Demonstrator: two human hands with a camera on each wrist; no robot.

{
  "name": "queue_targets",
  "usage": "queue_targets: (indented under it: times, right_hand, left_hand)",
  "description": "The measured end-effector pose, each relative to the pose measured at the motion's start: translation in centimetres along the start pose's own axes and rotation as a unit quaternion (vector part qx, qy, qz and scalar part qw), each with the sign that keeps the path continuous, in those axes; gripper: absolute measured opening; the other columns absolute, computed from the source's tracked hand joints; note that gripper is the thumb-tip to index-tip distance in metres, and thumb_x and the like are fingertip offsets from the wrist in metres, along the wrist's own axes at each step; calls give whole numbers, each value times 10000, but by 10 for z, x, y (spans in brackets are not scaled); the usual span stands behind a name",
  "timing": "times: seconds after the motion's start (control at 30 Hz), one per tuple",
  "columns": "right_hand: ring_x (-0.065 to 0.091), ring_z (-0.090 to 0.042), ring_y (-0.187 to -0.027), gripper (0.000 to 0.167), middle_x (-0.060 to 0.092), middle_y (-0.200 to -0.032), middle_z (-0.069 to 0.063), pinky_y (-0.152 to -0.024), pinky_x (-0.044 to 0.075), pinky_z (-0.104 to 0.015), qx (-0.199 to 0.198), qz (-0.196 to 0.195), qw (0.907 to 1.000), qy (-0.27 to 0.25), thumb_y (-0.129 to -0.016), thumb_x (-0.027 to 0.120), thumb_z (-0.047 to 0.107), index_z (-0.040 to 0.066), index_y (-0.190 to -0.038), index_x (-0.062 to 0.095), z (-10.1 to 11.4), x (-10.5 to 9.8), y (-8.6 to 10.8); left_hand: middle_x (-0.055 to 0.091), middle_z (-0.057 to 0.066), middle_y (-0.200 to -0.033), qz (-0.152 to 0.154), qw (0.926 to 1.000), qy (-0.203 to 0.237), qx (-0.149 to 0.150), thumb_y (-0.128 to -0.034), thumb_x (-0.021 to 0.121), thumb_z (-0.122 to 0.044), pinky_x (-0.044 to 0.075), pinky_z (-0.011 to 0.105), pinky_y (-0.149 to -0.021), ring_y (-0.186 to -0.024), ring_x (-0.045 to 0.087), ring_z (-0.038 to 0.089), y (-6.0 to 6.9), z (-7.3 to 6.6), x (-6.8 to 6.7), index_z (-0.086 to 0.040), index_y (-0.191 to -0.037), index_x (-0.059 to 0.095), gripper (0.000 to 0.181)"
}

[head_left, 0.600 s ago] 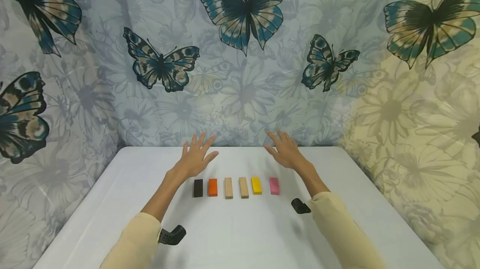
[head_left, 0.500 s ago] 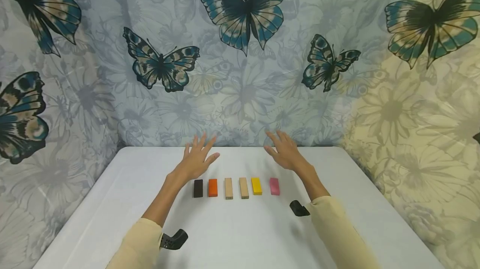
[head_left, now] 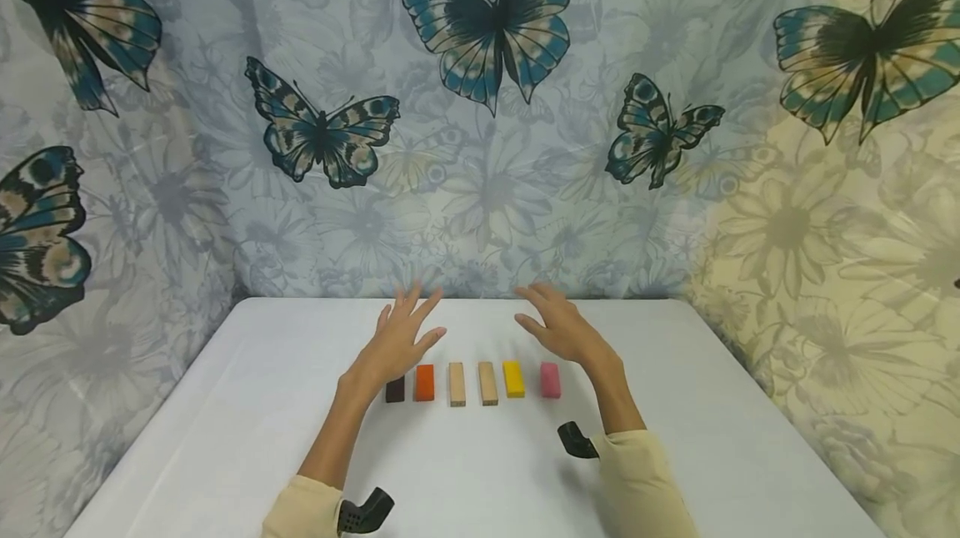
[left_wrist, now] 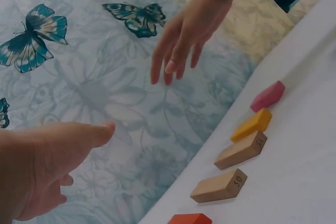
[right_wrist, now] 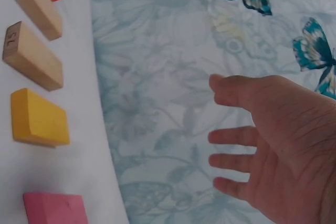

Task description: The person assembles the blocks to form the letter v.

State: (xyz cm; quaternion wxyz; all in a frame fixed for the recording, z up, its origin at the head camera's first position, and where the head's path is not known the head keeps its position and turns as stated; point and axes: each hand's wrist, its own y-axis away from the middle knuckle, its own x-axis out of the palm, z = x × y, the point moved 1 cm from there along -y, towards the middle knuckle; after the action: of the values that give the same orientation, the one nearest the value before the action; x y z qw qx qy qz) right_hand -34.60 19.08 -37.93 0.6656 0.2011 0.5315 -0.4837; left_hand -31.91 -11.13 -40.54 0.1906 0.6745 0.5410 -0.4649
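Note:
Several small blocks lie in a row across the white table: a black block, an orange block, two plain wooden blocks, a yellow block and a pink block. My left hand hovers above the black block, fingers spread, hiding its far end. Over the far side of the pink block, my right hand is held with fingers extended. Neither hand touches anything. In the left wrist view, dark marks show on the ends of both wooden blocks.
The white table ends at the back against a hanging cloth printed with butterflies and flowers. A black wrist camera sticks out from the left sleeve, and another black camera from the right.
Both hands have drawn back toward the person and slightly inward. The left hand now covers part of the black block. The row of blocks keeps its arrangement.

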Motion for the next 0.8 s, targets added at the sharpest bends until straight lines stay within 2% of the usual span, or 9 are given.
queue_targets:
  times: [0.2, 0.4, 0.57, 0.8]
  right_hand:
    - [458, -462, -1467, 514, 465, -1599, -213, -1172, 396, -673, -134, 182, 9997, -86, -1074, 583, 269, 110, -1552, 481, 3, -2, 4]
    - [509, -393, -1454, 509, 525, -1573, -150, -1180, 432, -601, -252, 595, 9979, 29, -1046, 639, 248, 115, -1523, 520, 8, -4, 5]
    - [516, -360, -1455, 517, 548, -1559, -130, -1185, 438, -569, -420, 944, 9946, 63, -1025, 674, 215, 97, -1509, 533, 14, 1, 7]
    - [537, -331, -1440, 518, 572, -1541, -97, -1181, 450, -547, -472, 1276, 9907, 67, -996, 719, 206, 113, -1481, 564, 20, 7, 7]
  left_hand:
    - [155, 175, -1757, 154, 9997, 114, 127, -1085, 536, -422, 137, 713, -1275, -1605, 161, 507, 4, 2, 15, -240, -1664, 288, 655]
    - [279, 170, -1723, 67, 9993, 184, 304, -1068, 583, -395, 209, 703, -1262, -1594, 246, 473, 6, -2, 13, -243, -1651, 326, 654]
    - [309, 132, -1718, 237, 9988, 149, 411, -1054, 608, -411, 263, 676, -1257, -1597, 277, 423, 9, -4, 14, -273, -1644, 340, 662]
    - [372, 129, -1691, 434, 9978, 286, 412, -1029, 672, -321, 340, 697, -1201, -1531, 387, 451, 17, -5, 17, -272, -1613, 411, 642]
